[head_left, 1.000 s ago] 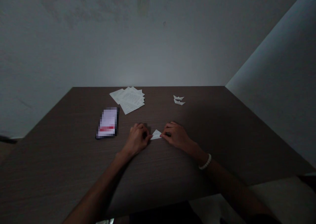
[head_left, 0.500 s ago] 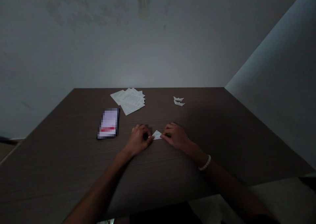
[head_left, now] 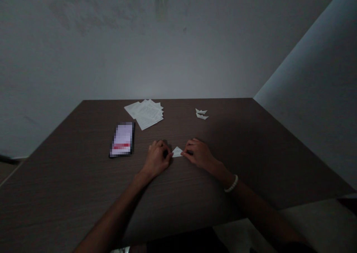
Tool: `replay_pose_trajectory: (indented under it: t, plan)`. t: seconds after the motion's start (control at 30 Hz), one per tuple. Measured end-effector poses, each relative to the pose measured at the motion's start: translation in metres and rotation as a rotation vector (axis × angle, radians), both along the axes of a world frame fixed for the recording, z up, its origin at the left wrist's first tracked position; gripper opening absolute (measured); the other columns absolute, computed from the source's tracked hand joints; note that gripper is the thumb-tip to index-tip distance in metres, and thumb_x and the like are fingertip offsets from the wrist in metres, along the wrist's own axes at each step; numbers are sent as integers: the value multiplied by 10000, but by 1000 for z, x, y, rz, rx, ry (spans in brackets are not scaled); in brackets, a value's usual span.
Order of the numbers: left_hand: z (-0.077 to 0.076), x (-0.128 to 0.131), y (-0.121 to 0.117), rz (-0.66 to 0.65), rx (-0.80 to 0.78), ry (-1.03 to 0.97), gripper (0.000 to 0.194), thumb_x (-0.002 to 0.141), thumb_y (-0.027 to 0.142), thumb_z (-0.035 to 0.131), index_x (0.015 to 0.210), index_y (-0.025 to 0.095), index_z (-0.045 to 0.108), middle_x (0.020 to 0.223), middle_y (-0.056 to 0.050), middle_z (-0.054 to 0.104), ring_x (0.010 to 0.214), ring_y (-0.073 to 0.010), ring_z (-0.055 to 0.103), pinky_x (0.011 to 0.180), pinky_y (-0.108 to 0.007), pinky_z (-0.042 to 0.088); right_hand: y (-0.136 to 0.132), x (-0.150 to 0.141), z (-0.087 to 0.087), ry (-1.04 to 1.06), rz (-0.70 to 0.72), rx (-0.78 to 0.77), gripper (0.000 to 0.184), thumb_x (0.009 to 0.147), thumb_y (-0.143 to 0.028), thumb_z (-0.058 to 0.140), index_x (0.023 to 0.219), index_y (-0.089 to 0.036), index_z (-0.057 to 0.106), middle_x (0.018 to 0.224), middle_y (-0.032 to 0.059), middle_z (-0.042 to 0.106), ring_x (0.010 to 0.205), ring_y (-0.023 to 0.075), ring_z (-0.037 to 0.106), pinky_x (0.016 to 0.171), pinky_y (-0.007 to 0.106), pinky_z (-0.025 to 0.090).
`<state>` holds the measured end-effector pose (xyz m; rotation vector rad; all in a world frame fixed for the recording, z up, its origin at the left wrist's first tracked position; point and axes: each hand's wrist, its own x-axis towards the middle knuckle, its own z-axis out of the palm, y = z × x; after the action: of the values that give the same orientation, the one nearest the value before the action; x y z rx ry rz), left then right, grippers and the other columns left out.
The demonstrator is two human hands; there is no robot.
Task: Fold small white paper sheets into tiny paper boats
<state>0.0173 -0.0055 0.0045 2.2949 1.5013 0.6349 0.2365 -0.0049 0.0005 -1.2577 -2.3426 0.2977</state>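
Note:
A small white piece of paper [head_left: 177, 152], folded to a triangle with its point away from me, lies on the dark table between my hands. My left hand [head_left: 158, 157] pinches its left corner between thumb and finger. At the right corner, the thumb and fingers of my right hand [head_left: 198, 153] are closed in a pinch too. Both corners are partly hidden under the fingertips. A pale beaded bracelet [head_left: 231, 184] circles my right wrist.
Two small folded paper boats [head_left: 202, 114] sit at the back, right of centre. Several printed sheets of paper [head_left: 147, 113] lie fanned out at the back left. Nearer, a phone [head_left: 122, 139] with a blurred screen rests on the brown table [head_left: 69, 163]. Behind stands a wall.
My left thumb has drawn back slightly to the left, baring a little more of the folded paper. My right hand has hardly moved.

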Motion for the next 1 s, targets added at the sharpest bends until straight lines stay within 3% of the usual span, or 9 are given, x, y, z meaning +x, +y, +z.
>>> replay_pose_trajectory:
  t: [0.17,0.4,0.6,1.0]
  plan:
    - [0,0,-1,5,22,31,85,836,261,623,819,186,658,951,-70,582,949,-259,493,840,-411,387,-1,0,2,-2,-3,-7,116,862,-292,680,801,-195,701,872,24,669,815,164,548,757,295,397]
    - [2,0,-6,-142,70,36,248,893,224,518,1109,225,641,1133,-84,597,1038,-254,498,862,-408,391,6,0,1,-22,-20,8,117,843,-311,706,814,-197,705,874,30,675,837,174,554,755,298,401]
    - [4,0,-6,-254,91,101,266,887,178,500,1042,236,709,1219,-74,621,1076,-269,501,858,-419,390,9,5,2,12,-46,-18,78,819,-264,731,795,-195,703,864,23,675,830,166,566,783,303,404]
    - [7,3,-11,-314,158,139,314,837,115,513,1071,216,697,1218,-110,612,1080,-277,496,875,-437,408,1,7,-1,52,-78,41,69,839,-239,700,888,-195,679,914,42,674,891,182,582,841,327,428]
